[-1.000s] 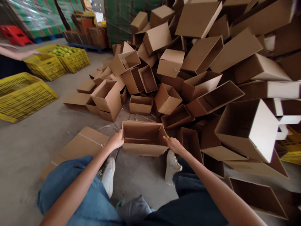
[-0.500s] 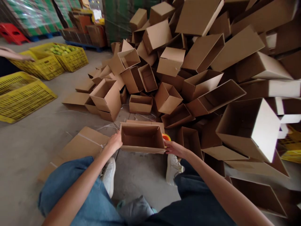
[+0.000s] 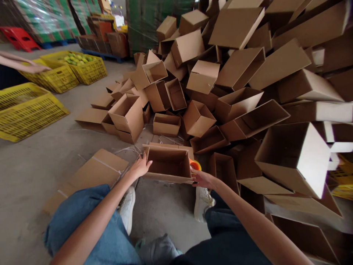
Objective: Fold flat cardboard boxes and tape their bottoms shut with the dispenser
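Note:
An open cardboard box [image 3: 167, 177] stands between my shoes, its hollow side facing up toward me. My left hand [image 3: 141, 165] grips its left wall, thumb over the rim on the inside. At the box's right end, my right hand [image 3: 202, 178] closes on an orange-and-yellow ring that looks like a roll of tape [image 3: 195, 165]; its fingertips are close against the box's corner. Part of the ring is hidden by the fingers. Behind the box lies another brown cardboard piece [image 3: 182, 147].
A large heap of open cardboard boxes [image 3: 190, 46] rises ahead and to the right. Flattened cardboard [image 3: 93, 167] with a strap lies at left. Yellow crates [image 3: 33, 114] stand farther left, one holding green-yellow fruit [image 3: 75, 58], near another person's hand [image 3: 38, 68]. A red stool [image 3: 20, 38] is beyond.
My left hand has shifted over the box's left rim, its thumb now reaching inside. The box is slightly tilted, and the ring shows more. The other person's hand has moved right.

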The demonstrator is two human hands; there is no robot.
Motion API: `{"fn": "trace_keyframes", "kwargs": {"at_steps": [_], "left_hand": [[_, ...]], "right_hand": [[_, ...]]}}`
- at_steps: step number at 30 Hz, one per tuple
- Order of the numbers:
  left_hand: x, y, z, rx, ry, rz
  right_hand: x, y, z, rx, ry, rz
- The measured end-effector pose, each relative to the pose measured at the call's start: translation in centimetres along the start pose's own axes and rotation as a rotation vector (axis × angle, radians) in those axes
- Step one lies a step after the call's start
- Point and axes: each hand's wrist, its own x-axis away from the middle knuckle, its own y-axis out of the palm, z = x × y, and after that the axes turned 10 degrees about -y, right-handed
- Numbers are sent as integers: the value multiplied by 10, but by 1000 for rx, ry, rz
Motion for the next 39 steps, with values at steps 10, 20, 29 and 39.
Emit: {"fn": "trace_keyframes", "kwargs": {"at_steps": [10,20,29,39], "left_hand": [[-52,19,-51,580,202,-205],[-58,45,-68,984,217,-141],[-59,50,-68,826,-14,33],[-63,33,-64,693,153,-80]], "right_hand": [[-6,-4,9,76,28,6],[-12,-9,3,109,171,-22],[-4,0,2,207,127,94],[-14,19,-14,436,26,152]]}}
